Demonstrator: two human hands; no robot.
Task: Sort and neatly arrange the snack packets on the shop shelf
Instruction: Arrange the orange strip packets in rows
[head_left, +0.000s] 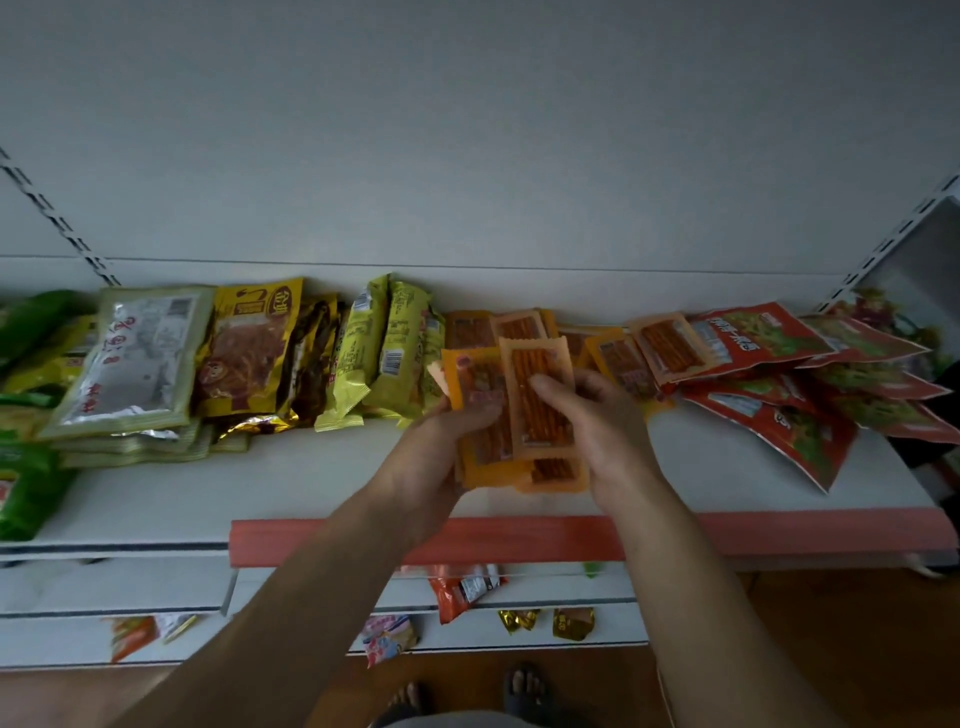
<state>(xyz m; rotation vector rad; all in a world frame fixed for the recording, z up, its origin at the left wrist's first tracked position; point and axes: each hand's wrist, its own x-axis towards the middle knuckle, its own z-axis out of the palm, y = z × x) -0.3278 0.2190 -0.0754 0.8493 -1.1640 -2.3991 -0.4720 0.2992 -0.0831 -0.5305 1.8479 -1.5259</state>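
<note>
A: What is the place, seen from the head camera?

B: It is a white shop shelf (311, 493) with a plain white back panel (467, 130) behind it. A red strip (519, 538) runs along the front edge of the shelf. Under it there are lower shelves (519, 605) with some small packets, and at the bottom a wooden floor (831, 649) and two feet in sandals (524, 691).

A: Where are the hands?

B: Both are over the middle of the shelf, near the front edge. Together they hold a stack of orange packets (540, 400), a little above the shelf. The left hand (441, 447) grips the stack from the left side, with its fingers (480, 408) curled over the packets. The right hand (602, 431) grips it from the right side, with the thumb (548, 383) pressed on the top packet. Its other fingers are hidden under the stack.

A: And the other packets?

B: More loose orange packets (670, 345) lie at the back edge, just behind the hands. Toward the right edge, red packets (769, 338) are spread out and overlap each other. Left of the hands, yellow-green packets (400, 343) stand and lean against the back panel. Beside them are gold packets (249, 343), then a pile of pale green and silver packets (135, 358). At the left edge lie bright green packets (26, 483).
</note>
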